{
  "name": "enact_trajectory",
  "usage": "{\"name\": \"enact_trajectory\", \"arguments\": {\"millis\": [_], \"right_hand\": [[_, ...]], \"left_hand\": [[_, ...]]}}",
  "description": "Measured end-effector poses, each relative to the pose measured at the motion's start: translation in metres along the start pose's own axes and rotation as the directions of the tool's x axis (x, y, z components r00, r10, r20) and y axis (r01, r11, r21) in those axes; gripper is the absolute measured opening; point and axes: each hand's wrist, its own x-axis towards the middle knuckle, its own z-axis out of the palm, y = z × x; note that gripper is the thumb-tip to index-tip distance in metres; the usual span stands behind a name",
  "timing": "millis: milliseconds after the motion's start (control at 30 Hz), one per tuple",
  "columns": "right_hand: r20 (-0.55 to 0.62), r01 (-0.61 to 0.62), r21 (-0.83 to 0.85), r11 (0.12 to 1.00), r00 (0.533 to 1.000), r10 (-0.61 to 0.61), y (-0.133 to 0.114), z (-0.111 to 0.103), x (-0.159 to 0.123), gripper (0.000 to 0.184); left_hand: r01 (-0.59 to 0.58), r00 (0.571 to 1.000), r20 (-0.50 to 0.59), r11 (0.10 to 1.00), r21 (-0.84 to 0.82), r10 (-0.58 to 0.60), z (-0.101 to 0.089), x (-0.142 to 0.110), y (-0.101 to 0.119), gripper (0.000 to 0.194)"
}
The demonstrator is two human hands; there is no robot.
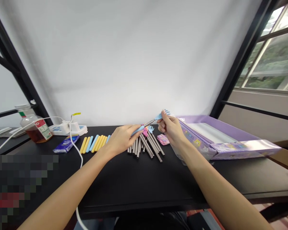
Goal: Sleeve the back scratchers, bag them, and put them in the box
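A back scratcher with a metal rod stretches between my two hands, tilted up to the right. My left hand is closed around its light blue handle. At the other end my right hand pinches the blue claw-shaped head. Below them lies a pile of metal rods, some with pink or blue claw heads. To the left, yellow and light blue handles lie in a row, partly hidden by my left hand. A pink patterned packet rests beside the rods.
A purple box stands open at the right, with clear plastic along its near side. At the left are a blue packet, a white power strip and a bottle of brown liquid. A white cable crosses the black table.
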Motion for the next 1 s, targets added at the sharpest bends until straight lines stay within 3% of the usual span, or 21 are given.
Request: {"name": "enact_trajectory", "arguments": {"millis": [100,267,333,400,433,467,533,567,633,800,1000], "right_hand": [[-0.038,-0.008,0.038,0.999,0.999,0.009,-0.007,-0.013,0.01,0.059],[0.179,-0.127,-0.01,0.992,0.976,0.127,-0.026,-0.04,0.028,0.046],[0.208,-0.148,-0.078,0.986,0.965,0.162,-0.034,-0.057,0.032,0.043],[0.191,-0.127,-0.276,0.953,0.964,0.184,-0.038,-0.078,0.033,0.041],[0.138,-0.09,-0.435,0.896,0.977,0.165,-0.038,-0.088,0.032,0.037],[0.076,-0.062,-0.621,0.782,0.987,0.138,-0.038,-0.098,0.031,0.03],[-0.013,-0.06,-0.88,0.47,0.995,0.104,-0.035,-0.112,0.028,0.017],[-0.029,-0.069,-0.939,0.336,0.992,0.122,-0.032,-0.116,0.027,0.014],[-0.034,-0.073,-0.977,0.2,0.981,0.192,-0.028,-0.118,0.025,0.013],[-0.054,-0.081,-0.991,0.108,0.971,0.235,-0.022,-0.112,0.025,0.016],[-0.061,-0.079,-0.991,0.106,0.986,0.155,-0.029,-0.112,0.023,0.014]], "left_hand": [[0.041,0.997,0.061,0.997,-0.071,-0.037,-0.002,0.013,0.012,0.034],[0.127,0.984,0.133,0.99,-0.067,-0.117,0.009,0.051,0.034,0.029],[0.196,0.97,0.183,0.964,-0.182,-0.162,0.018,0.059,0.04,0.026],[0.272,0.943,0.269,0.92,-0.28,-0.197,0.027,0.059,0.042,0.025],[0.305,0.928,0.307,0.904,-0.301,-0.21,0.031,0.056,0.042,0.025],[0.33,0.917,0.33,0.893,-0.306,-0.225,0.034,0.052,0.042,0.025],[0.355,0.907,0.332,0.892,-0.278,-0.258,0.038,0.041,0.038,0.026],[0.355,0.908,0.322,0.898,-0.259,-0.267,0.039,0.036,0.036,0.027],[0.333,0.915,0.31,0.916,-0.222,-0.258,0.038,0.028,0.031,0.028],[0.332,0.911,0.31,0.93,-0.156,-0.273,0.033,0.018,0.021,0.029],[0.42,0.896,0.311,0.834,-0.358,-0.318,0.037,0.018,0.018,0.029]]}}
